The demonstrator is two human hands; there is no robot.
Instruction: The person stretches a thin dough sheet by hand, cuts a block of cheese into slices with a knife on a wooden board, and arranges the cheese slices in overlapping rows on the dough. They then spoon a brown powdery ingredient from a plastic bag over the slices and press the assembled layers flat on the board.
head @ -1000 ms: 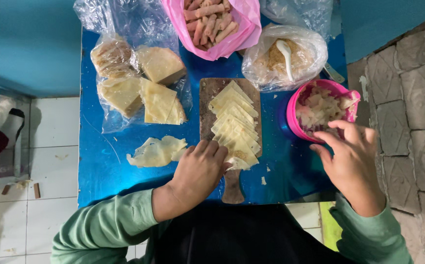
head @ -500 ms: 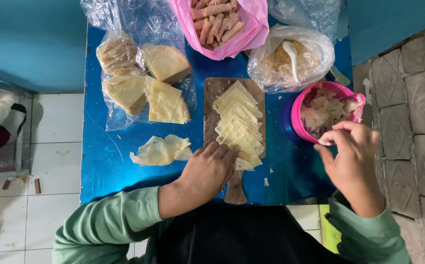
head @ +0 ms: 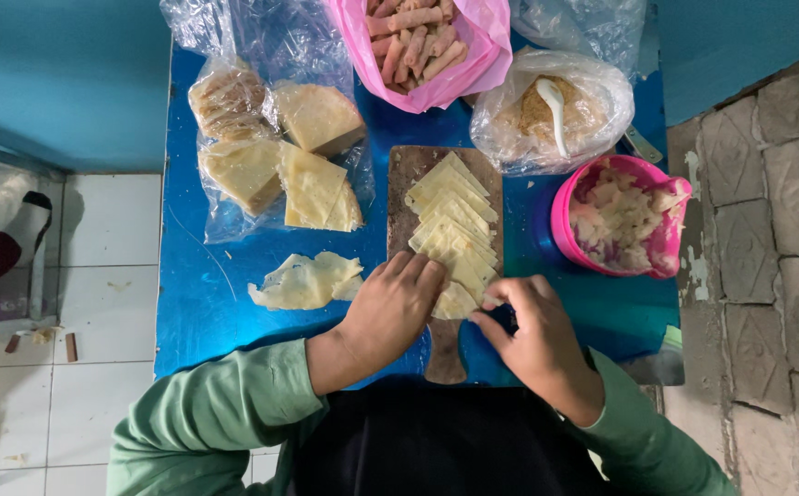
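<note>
A row of pale yellow square wrappers (head: 450,220) lies overlapped on a brown wooden cutting board (head: 406,170) on a blue table (head: 206,303). My left hand (head: 390,308) rests on the board's near end, fingers on the nearest wrapper (head: 455,301). My right hand (head: 532,335) is beside it, thumb and fingers pinched at that same wrapper's right edge. A pink bowl (head: 565,216) of pale chopped filling stands to the right of the board.
A crumpled wrapper (head: 306,281) lies left of the board. Folded triangles (head: 312,188) sit on clear plastic at the back left. A pink bag of finished rolls (head: 413,41) and a bag of crumbs with a white spoon (head: 554,110) stand behind. Tiled floor lies left.
My right hand has come from the pink bowl leftward to the near end of the board. My left hand has stayed on the nearest wrapper.
</note>
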